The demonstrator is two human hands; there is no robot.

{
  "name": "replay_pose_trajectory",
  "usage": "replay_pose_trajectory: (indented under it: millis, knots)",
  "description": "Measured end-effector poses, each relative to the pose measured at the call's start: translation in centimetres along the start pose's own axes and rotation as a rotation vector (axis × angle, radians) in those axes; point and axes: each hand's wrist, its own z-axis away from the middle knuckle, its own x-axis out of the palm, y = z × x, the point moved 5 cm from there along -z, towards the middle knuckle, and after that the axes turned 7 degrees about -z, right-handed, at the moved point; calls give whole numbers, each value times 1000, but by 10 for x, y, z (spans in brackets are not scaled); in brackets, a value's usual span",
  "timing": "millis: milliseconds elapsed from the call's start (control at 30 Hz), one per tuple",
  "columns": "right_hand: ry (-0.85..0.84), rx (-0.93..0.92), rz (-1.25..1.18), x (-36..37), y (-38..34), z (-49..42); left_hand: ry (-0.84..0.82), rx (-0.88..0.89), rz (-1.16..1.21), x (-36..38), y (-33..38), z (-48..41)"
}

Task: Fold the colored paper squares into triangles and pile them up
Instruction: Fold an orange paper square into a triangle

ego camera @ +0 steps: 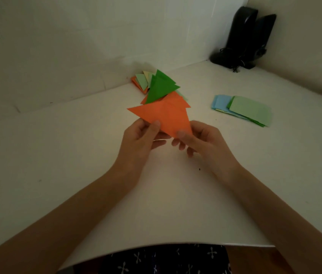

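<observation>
Two hands on one orange triangle (163, 118), folded, held over the white table (73, 155) near its middle.

L hand (136, 141): thumb on top of the paper at the near-left edge, fingers curled beneath, so it pinches the sheet. R hand (203, 141): thumb on top at the near corner, fingers under, also pinching. Hands are close together but not touching. The triangle's long edge faces away and left, its point toward the person. A crease shows across the upper face.

Behind it, toward the wall: pile of folded triangles (159, 89), dark green pcs on top, orange ones below, fanned out rather than squared up. In view the held sheet's far edge overlaps the pile's orange pcs; cannot tell if they touch. Just beyond, against the wall, a second small heap (142, 81) in orange, pale green and pale yellow.

R of the pile and well apart: stack of unfolded squares (243, 110), pale green on top, blue beneath, lying flat and loosely offset.

Far R corner: black object w/ cable (244, 38), upright; type unclear. Dim light.

Bottom edge: dark patterned cloth (166, 260) below the table rim.
</observation>
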Motion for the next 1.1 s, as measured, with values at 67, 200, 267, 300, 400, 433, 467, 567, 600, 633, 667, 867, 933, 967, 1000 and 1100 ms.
replay_pose_trajectory:
  millis: [67,200,267,300,400,433,467,567,600,633,667,867,933,967,1000,1100]
  knots:
    - [-27,-43,-35,-3,0,0,46,-39,39,-5,-1,-3]
    - [-129,-156,82,-5,1,0,17,-74,19,-10,-4,-8]
    - [-120,-183,154,-4,4,-3,-5,-64,-17,-10,-5,-10]
    - [-109,-198,163,-3,4,-3,-1,-56,-31,-11,-5,-10]
    - [-62,-261,176,-4,5,-3,47,-9,-31,-11,-2,-7]
    - [-55,-283,188,-4,5,-3,62,23,-25,-12,0,-6]
    - [-52,-304,198,-3,4,-3,67,66,-29,-12,2,-4]
    - [-48,-324,201,-1,2,-3,1,192,-122,-7,10,-1]
    - [-49,-318,197,-1,2,-3,-21,211,-150,-5,11,-1]
    - [-51,-311,190,0,1,-3,-34,221,-165,-5,11,-1]
    - [-49,-301,173,0,1,-4,-43,229,-171,-5,10,-1]
    - [106,-199,4,-11,2,-7,-125,310,-265,2,12,2]
    - [138,-177,-31,-13,2,-7,-151,338,-280,4,13,4]
    - [140,-178,-30,-13,2,-7,-156,345,-281,5,14,5]
    - [140,-184,-20,-13,2,-6,-153,347,-278,5,13,6]
    - [153,-207,-5,-13,2,-6,-137,328,-247,5,12,7]
